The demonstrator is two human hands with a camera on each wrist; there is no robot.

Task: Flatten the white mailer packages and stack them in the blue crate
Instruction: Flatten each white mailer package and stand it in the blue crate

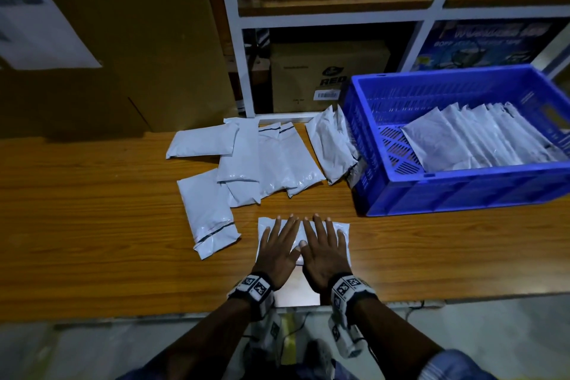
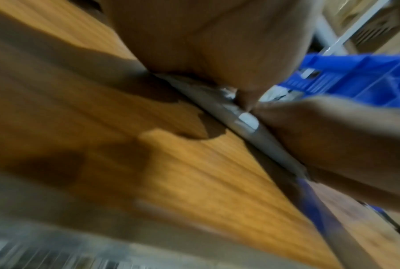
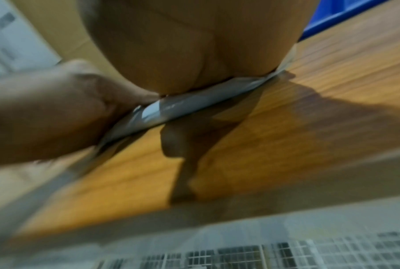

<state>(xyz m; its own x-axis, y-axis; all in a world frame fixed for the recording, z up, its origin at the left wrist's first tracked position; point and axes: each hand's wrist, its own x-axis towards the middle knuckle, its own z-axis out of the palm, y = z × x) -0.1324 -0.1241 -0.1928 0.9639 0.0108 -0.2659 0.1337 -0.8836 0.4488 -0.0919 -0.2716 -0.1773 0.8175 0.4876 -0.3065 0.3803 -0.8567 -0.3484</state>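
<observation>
A white mailer (image 1: 344, 230) lies on the wooden table near its front edge. My left hand (image 1: 279, 245) and right hand (image 1: 324, 244) press flat on it side by side, fingers straight and spread. In the left wrist view the mailer's edge (image 2: 247, 123) shows thin under the left palm (image 2: 205, 36); in the right wrist view the same edge (image 3: 185, 105) lies under the right palm (image 3: 194, 36). The blue crate (image 1: 462, 191) stands at the right and holds several flattened white mailers (image 1: 481, 139) leaning in a row. Several loose mailers (image 1: 246, 157) lie behind my hands.
One mailer (image 1: 333, 145) leans against the crate's left wall. Another (image 1: 206, 213) lies to the left of my hands. A white shelf rack (image 1: 243, 71) with cardboard boxes (image 1: 308, 77) stands behind the table. A large cardboard box (image 1: 123, 25) fills the back left.
</observation>
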